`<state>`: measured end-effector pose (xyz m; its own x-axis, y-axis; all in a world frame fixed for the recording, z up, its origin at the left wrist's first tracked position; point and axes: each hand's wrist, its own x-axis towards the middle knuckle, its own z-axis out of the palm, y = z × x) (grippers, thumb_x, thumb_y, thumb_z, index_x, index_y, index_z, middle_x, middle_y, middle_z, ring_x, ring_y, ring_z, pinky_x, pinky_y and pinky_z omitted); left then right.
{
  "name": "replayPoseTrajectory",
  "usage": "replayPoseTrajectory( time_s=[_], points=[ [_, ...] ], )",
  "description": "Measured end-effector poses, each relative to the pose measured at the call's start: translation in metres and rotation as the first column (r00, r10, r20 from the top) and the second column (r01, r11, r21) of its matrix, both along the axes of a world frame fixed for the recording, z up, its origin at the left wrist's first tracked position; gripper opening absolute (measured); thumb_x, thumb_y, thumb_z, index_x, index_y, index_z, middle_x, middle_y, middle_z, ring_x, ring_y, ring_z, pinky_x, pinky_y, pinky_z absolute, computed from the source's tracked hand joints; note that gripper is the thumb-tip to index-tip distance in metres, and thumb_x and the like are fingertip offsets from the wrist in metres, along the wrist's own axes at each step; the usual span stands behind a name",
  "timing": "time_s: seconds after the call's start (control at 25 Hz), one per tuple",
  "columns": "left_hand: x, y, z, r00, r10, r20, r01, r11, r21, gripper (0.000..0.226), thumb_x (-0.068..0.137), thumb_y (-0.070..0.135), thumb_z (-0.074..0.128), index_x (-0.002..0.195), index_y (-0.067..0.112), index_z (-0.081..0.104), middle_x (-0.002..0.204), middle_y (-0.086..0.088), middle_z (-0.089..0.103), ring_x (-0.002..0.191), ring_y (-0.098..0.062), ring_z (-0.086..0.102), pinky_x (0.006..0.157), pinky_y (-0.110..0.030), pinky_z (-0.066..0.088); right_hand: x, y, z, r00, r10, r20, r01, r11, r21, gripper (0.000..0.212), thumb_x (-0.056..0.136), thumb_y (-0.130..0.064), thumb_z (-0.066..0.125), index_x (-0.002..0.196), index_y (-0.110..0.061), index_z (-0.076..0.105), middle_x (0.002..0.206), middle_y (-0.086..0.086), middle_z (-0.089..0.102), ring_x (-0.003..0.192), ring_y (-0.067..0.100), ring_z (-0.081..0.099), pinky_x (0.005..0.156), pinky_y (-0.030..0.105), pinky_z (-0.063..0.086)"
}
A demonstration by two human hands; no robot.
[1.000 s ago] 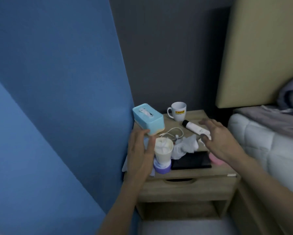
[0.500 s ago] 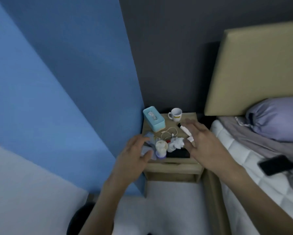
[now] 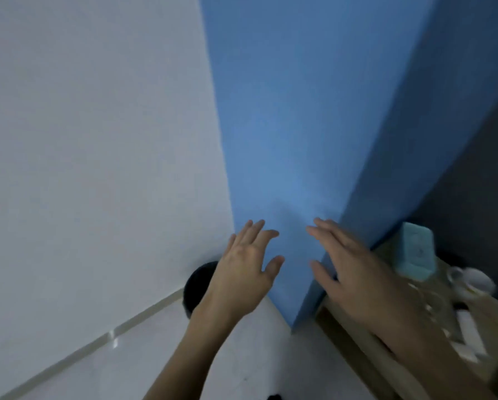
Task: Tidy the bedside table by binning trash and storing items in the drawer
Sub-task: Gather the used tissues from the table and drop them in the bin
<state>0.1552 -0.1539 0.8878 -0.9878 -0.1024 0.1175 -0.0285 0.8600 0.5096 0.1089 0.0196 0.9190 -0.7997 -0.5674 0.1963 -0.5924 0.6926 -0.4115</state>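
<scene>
The wooden bedside table (image 3: 354, 339) sits blurred at the lower right. On it stand a light-blue tissue box (image 3: 415, 252) and a white mug (image 3: 472, 281), with a white cable (image 3: 432, 301) and a white stick-shaped item (image 3: 470, 327) lying by them. A black bin (image 3: 197, 287) stands on the floor in the corner, partly hidden behind my left hand (image 3: 246, 267). My left hand hovers above the bin, fingers spread, holding nothing. Fingers spread and holding nothing, my right hand (image 3: 351, 269) hangs in front of the blue wall at the table's left edge.
A blue wall panel (image 3: 285, 125) juts out between the bin and the table. A pale wall (image 3: 98, 140) fills the left, with a skirting strip (image 3: 112, 336) above the white floor (image 3: 242, 370). A dark wall (image 3: 478, 183) rises behind the table.
The view has swung left, away from the bed, so the table now lies at the right edge and the bin shows. Both hands have left the tabletop holding nothing.
</scene>
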Motion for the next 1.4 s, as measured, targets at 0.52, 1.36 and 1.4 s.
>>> replayPoseTrajectory(
  time_s=[0.52, 1.36, 1.4],
  points=[
    [0.002, -0.110, -0.246, 0.682, 0.458, 0.571, -0.557, 0.831, -0.002, 0.051, 0.091, 0.021, 0.048, 0.139, 0.009, 0.037, 0.142, -0.011, 0.045, 0.132, -0.027, 0.040, 0.106, -0.038, 0.034, -0.109, -0.198, -0.311, 0.702, 0.323, 0.635, -0.638, 0.681, 0.359, 0.053, 0.087, -0.014, 0.051, 0.138, -0.013, 0.035, 0.142, 0.009, 0.041, 0.124, 0.023, 0.043, 0.102, 0.031, 0.037],
    [-0.029, -0.118, -0.680, 0.690, 0.472, 0.549, -0.412, 0.879, -0.238, 0.046, 0.084, -0.008, 0.042, 0.124, 0.011, 0.058, 0.117, -0.014, 0.064, 0.108, -0.032, 0.057, 0.091, -0.037, 0.044, -0.117, -0.213, -0.743, 0.685, 0.697, 0.211, -0.695, 0.540, 0.474, 0.041, 0.040, 0.017, 0.073, 0.042, -0.016, 0.050, 0.042, 0.004, 0.056, 0.037, 0.016, 0.047, 0.045, 0.023, 0.039],
    [-0.018, -0.108, -0.679, 0.698, 0.457, 0.551, -0.397, 0.888, -0.232, 0.046, 0.085, -0.007, 0.043, 0.123, 0.012, 0.059, 0.118, -0.014, 0.064, 0.108, -0.033, 0.057, 0.092, -0.038, 0.044, -0.108, -0.200, -0.742, 0.683, 0.695, 0.225, -0.701, 0.537, 0.469, 0.047, 0.031, 0.017, 0.077, 0.037, -0.018, 0.045, 0.036, 0.000, 0.051, 0.030, 0.013, 0.042, 0.040, 0.019, 0.027]
  ],
)
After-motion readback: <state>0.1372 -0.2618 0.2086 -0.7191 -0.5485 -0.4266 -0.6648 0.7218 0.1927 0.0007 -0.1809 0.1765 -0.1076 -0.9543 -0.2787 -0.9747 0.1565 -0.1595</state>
